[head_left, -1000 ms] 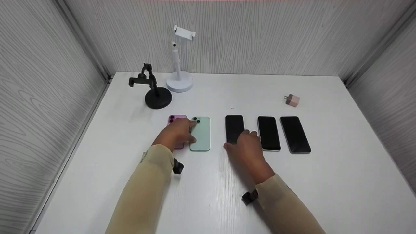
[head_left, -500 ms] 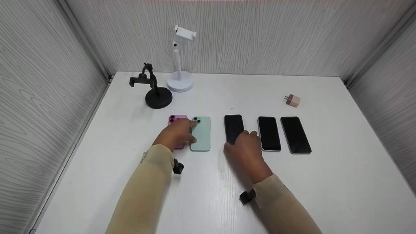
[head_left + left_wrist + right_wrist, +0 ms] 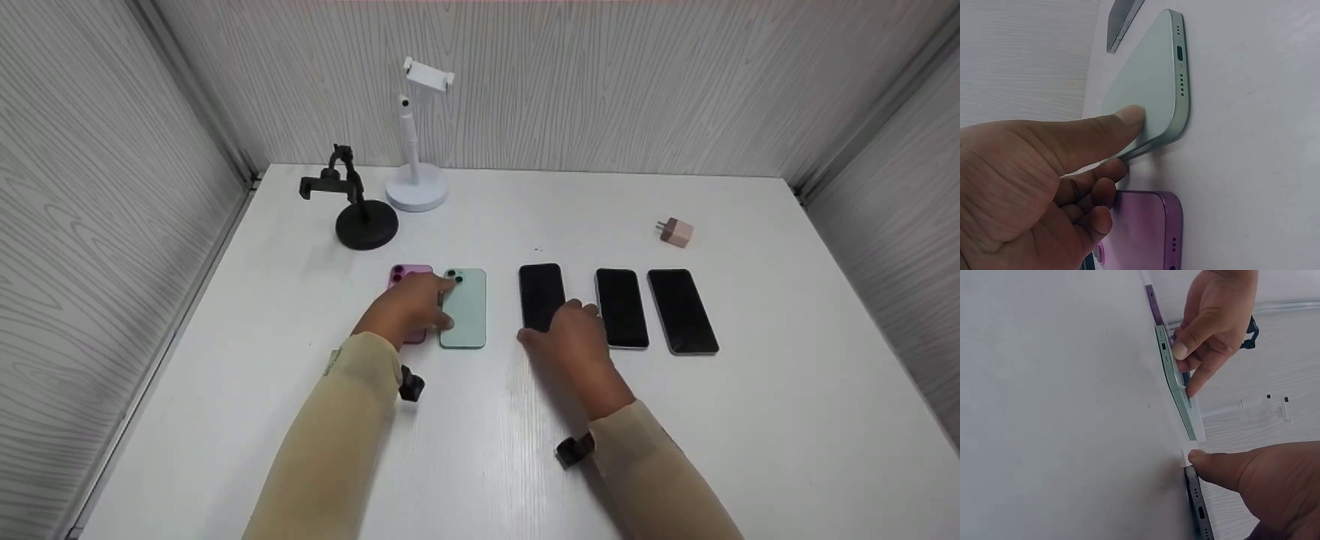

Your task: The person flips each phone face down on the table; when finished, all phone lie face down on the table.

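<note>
In the head view we see five phones in a row across the table, well in from its left, right and far edges. Our left hand rests a thumb and finger on the mint phone, arching over the pink phone. Our right hand is clamped across the near end of the middle black phone, fingertips just beside the silver-edged phone. We judge the step in hand to be setting the phones' positions; the next move seems to call for keeping those fingertips clear of that neighbour. Open room lies between the mint and middle black phones, and toward the far edge, short of the white stand.

In the left wrist view we find the thumb flat on the mint phone's back, the other fingers loosely bent, not closed round it; the gap to the pink phone is narrow.

In the right wrist view we see the right thumb on the middle black phone's corner; its fingers are hidden.
</note>
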`<control>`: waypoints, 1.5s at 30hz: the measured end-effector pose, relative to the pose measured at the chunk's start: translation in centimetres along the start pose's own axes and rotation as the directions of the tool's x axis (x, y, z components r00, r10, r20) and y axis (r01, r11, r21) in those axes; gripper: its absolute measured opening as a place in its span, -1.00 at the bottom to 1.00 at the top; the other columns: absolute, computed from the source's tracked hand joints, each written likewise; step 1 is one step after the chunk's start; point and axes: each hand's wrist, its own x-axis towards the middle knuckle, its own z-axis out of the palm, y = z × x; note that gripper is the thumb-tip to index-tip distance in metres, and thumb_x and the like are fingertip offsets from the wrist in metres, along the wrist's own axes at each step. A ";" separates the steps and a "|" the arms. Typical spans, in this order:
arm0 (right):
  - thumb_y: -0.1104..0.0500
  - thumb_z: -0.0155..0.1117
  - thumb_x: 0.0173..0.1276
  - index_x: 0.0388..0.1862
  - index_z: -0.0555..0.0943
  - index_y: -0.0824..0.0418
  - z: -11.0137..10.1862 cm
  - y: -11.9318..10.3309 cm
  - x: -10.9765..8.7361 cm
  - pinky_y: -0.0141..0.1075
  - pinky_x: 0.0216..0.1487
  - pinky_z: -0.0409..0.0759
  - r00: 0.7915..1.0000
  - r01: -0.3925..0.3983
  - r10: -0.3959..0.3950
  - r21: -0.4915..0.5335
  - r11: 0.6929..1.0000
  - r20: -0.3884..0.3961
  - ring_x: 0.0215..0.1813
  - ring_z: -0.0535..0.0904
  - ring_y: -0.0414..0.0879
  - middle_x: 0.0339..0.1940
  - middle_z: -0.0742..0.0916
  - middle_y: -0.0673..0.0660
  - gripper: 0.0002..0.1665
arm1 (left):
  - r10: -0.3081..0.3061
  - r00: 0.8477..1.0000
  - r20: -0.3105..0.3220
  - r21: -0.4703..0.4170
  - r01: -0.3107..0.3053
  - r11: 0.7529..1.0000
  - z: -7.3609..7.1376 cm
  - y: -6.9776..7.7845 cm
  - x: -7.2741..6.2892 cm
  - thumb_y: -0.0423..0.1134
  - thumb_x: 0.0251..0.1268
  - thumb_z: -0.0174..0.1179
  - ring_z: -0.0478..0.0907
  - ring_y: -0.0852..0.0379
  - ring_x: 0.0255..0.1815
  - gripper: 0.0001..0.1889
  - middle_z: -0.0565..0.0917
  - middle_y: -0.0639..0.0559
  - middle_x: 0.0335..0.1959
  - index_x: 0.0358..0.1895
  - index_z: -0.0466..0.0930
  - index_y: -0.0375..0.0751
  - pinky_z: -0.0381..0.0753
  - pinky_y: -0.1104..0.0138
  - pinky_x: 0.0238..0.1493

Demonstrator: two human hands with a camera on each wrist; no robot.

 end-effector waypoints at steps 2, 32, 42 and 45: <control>-0.28 0.52 0.35 0.36 0.40 0.70 0.0 0.2 0.1 0.10 0.20 0.69 1.000 -0.010 0.010 0.009 1.000 0.011 0.10 0.64 0.30 0.17 0.59 0.51 0.14 | -0.004 1.000 0.002 -0.005 0.004 1.000 0.0 0.0 0.0 -0.25 0.39 0.52 0.29 -0.13 0.69 -0.12 0.32 -0.18 0.72 0.72 0.31 0.05 0.18 -0.12 0.74; 0.08 0.62 0.40 0.29 0.54 0.40 1.1 2.4 -0.9 0.00 0.13 0.64 0.981 0.062 0.020 0.412 0.909 -0.193 0.07 0.66 0.14 0.08 0.72 0.32 -0.33 | 0.019 1.000 -0.014 0.023 -0.019 1.000 0.2 -0.2 0.1 -0.22 0.38 0.53 0.39 -0.07 0.57 -0.12 0.46 -0.18 0.62 0.72 0.32 0.00 0.30 -0.06 0.69; 0.13 0.57 0.41 0.24 0.55 0.31 1.5 2.0 -1.4 -0.13 -0.03 0.59 0.971 0.107 0.004 0.445 0.889 -0.241 -0.08 0.63 0.04 -0.08 0.70 0.21 -0.45 | 0.007 1.000 -0.020 -0.010 -0.008 1.000 0.1 0.0 -0.2 -0.24 0.35 0.55 0.43 -0.06 0.49 -0.11 0.49 -0.16 0.58 0.71 0.34 -0.02 0.33 -0.04 0.66; 0.13 0.54 0.43 0.19 0.55 0.29 1.6 1.7 -1.6 -0.14 -0.05 0.59 0.970 0.115 -0.006 0.443 0.889 -0.241 -0.10 0.62 0.02 -0.13 0.70 0.18 -0.51 | 0.017 0.999 -0.033 0.008 -0.017 1.000 0.2 0.1 -0.2 -0.24 0.33 0.57 0.47 -0.07 0.43 -0.12 0.57 -0.16 0.47 0.69 0.36 -0.06 0.37 -0.04 0.65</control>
